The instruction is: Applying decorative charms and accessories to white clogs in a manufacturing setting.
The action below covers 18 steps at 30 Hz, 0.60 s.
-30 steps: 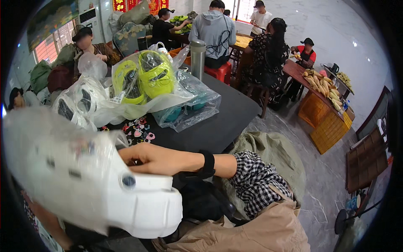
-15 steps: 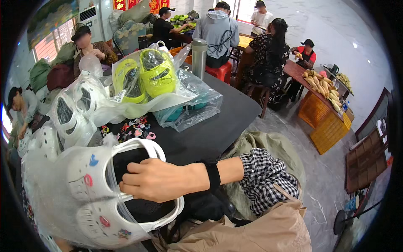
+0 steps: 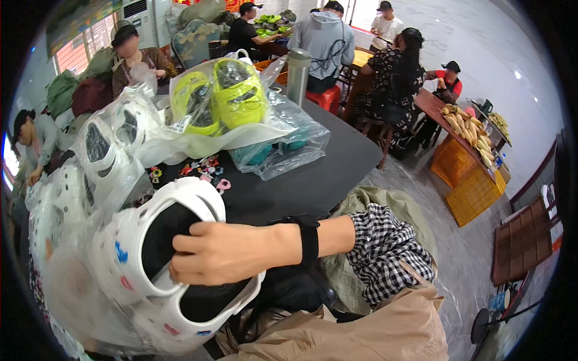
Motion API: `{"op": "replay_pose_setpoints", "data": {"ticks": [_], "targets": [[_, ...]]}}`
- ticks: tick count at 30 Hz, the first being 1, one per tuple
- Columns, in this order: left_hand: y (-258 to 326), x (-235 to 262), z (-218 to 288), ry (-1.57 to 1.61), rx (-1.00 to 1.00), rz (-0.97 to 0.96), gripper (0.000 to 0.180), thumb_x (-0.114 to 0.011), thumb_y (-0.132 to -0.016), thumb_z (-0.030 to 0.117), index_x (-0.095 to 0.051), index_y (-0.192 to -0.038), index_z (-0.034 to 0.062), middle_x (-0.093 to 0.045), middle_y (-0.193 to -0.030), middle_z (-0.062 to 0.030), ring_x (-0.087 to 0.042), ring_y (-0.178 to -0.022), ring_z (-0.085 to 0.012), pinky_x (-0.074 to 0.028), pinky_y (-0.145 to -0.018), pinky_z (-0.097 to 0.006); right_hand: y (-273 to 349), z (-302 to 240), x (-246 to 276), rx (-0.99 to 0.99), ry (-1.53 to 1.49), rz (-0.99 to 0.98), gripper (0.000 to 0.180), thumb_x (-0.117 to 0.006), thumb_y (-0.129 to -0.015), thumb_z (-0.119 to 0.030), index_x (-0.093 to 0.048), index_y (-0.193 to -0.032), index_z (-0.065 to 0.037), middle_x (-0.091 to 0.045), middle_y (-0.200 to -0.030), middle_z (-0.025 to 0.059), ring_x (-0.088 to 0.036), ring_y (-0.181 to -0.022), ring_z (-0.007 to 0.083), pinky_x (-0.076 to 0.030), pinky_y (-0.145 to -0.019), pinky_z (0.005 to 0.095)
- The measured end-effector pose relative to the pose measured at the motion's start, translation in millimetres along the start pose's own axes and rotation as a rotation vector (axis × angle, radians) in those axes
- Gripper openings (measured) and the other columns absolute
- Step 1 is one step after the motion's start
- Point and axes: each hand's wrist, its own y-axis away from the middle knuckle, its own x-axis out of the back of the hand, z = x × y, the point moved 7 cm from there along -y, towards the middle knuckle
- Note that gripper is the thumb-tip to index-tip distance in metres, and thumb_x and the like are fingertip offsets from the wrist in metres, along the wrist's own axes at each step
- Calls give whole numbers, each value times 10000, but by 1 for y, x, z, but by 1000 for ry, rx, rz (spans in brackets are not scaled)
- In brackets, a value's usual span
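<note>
White clog (image 3: 150,259), charm-studded, is held low at the black table (image 3: 313,180) edge, over a clear bag (image 3: 66,289). Right hand (image 3: 226,253): fingers curled over its rim, closed. Left hand unseen. Risk judged: one-handed grip slipping, clog dropping; charms (image 3: 205,171) scattered.

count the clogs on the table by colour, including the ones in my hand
White clogs: 4 – a pair under the right hand, and a bagged pair at the left
Lime-green clogs, bagged: 2
Teal clogs, bagged: 2, partly hidden
Total: 8 clearly seen; more white ones at the far left edge are too blurred to count. The left hand is out of view.
</note>
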Motion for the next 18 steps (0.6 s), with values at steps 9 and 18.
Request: {"op": "replay_pose_setpoints", "data": {"ticks": [9, 18], "targets": [[27, 53, -15, -190, 17, -8, 573, -351, -1096, 480, -525, -1458, 71, -512, -1500, -112, -459, -1398, -246, -351, -1160, -401, 0, -16, 4, 42, 63, -135, 130, -622, -826, -228, -580, -809, -107, -519, -875, 11, -542, -866, 175, -447, -691, 295], [108, 156, 37, -448, 31, 153, 578, -353, -1095, 485, -527, -1458, 70, -508, -1505, -114, -452, -1407, -250, -343, -1165, -403, 26, 12, 21, -206, 101, -147, 321, -687, -778, -156, -679, -1099, -157, -551, -920, -25, -542, -826, 132, -456, -642, 258]]}}
